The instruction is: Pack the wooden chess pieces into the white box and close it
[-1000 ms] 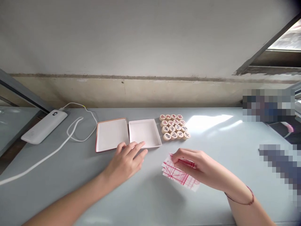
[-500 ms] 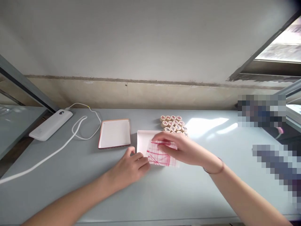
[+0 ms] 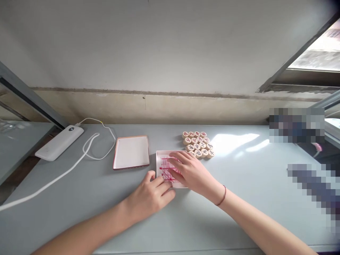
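Observation:
A folded, see-through board sheet with red lines (image 3: 166, 167) lies inside a shallow white box (image 3: 158, 154). My right hand (image 3: 186, 168) rests on the sheet from above, fingers stretched and slightly spread, covering the right part of the box. At the near left corner, my left hand (image 3: 156, 191) grips the box, its thumb outside the left wall and its fingers bent over the front edge onto the sheet. Just behind the box stand several round wooden Chinese chess pieces (image 3: 196, 145) in rows, their marked faces up.
Left of the box lies a shallow box lid (image 3: 132, 151), its white inside up. A white power bank (image 3: 60, 142) with a looping white cable (image 3: 63, 174) occupies the table's left side. Blurred-out items (image 3: 296, 125) sit at the right, and a wall runs along the back.
The sheet has gone down into the box and lies flatter. My right hand has moved left and lower, changing from a pinch on the sheet to outstretched fingers on top.

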### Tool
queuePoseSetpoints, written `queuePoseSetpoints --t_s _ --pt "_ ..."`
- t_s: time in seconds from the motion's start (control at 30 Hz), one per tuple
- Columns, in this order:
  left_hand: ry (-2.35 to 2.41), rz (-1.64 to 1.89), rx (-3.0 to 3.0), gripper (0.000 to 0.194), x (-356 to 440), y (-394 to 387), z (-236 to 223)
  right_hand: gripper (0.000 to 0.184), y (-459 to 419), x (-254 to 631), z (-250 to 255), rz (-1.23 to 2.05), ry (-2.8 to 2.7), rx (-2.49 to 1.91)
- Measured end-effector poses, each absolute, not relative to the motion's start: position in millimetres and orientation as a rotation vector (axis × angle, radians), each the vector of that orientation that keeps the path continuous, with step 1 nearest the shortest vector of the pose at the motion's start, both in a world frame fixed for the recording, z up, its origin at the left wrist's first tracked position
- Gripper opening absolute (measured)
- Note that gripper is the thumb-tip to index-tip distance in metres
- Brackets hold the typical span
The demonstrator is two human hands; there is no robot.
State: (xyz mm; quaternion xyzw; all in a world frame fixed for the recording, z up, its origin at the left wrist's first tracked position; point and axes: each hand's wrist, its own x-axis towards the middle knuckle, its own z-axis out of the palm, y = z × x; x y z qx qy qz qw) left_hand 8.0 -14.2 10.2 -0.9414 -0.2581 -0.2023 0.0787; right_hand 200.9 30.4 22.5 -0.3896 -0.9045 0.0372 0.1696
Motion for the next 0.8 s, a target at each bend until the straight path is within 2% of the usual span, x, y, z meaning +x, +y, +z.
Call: queuePoseSetpoints --t_s 0.4,0.53,0.63,0.8 --pt "-0.812 -0.609 -2.815 0.019 8 -13 11 0.018 42 209 26 0.179 -2.487 -1.123" --pt "-0.852 -0.688 -2.837 0.012 7 -11 15 0.025 85 220 41 0.022 -2.323 -1.568" --pt "-0.924 -0.815 -2.821 0.008 4 -6 19 0.032 117 221 45 0.076 -2.293 -1.986" --pt "-1.064 -0.948 -2.760 0.006 -5 6 20 0.022 142 212 39 0.198 -2.333 -2.184"
